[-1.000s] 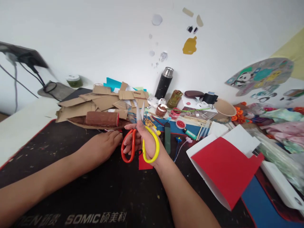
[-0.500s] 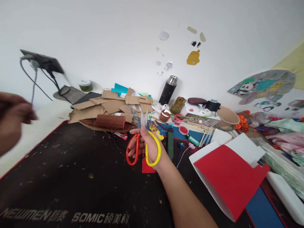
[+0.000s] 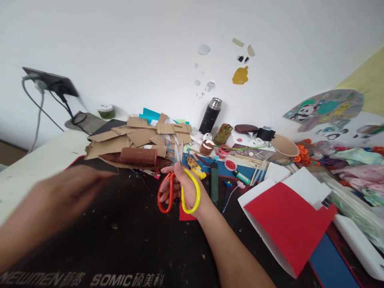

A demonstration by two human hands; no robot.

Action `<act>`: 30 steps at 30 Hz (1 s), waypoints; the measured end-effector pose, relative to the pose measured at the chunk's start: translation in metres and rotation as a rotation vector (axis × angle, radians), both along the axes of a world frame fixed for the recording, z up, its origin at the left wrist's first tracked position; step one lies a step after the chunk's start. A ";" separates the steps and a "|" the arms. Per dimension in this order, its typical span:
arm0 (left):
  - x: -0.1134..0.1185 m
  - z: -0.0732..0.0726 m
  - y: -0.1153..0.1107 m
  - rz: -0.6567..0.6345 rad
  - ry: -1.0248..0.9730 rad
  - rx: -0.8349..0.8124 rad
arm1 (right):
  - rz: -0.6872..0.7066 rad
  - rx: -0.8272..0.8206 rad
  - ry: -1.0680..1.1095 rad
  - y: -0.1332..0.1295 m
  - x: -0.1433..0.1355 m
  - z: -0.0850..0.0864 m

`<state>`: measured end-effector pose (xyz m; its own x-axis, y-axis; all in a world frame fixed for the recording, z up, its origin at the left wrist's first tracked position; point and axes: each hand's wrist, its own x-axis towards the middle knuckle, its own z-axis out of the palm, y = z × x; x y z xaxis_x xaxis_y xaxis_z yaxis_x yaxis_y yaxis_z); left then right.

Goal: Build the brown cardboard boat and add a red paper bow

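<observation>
In the right hand (image 3: 188,187): scissors (image 3: 198,191), held above a black mat (image 3: 135,240) on the worktop (image 3: 36,178), blades slightly parted and pointing away. Fingers curled behind the red loop, partly screened by it; thumb laid over the pivot, hiding it. Right forearm cut off at the lower edge. Well to the left of the scissors: left hand (image 3: 75,192), strongly blurred; finger spread and any held object impossible to tell. Beneath the scissors: small red piece (image 3: 185,216), upper part covered by the right hand. Left of the scissors, near the blades: brown boat-shaped model (image 3: 138,157), with overlapping cardboard pieces (image 3: 141,137) just behind, many edges concealed. Right of the scissors: large red sheet (image 3: 288,220); white layer below, separate paper or underside impossible to tell. Far right of the scissors: bundled fabrics (image 3: 357,160), cut off at the edge.
</observation>
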<state>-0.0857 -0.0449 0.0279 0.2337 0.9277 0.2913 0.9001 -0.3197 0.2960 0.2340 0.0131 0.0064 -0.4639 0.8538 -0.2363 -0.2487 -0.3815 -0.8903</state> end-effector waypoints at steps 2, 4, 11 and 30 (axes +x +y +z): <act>0.045 0.000 -0.011 -0.351 -0.036 -0.029 | 0.010 0.007 -0.006 -0.001 0.000 0.001; 0.082 -0.001 -0.021 -0.569 -0.031 -0.060 | 0.005 0.017 -0.015 -0.001 0.000 0.001; 0.065 -0.005 -0.012 -0.529 -0.031 -0.254 | -0.007 0.014 0.002 -0.001 0.001 0.003; -0.018 0.038 0.109 -0.109 -0.072 -0.412 | 0.464 0.603 -0.752 -0.039 -0.006 0.030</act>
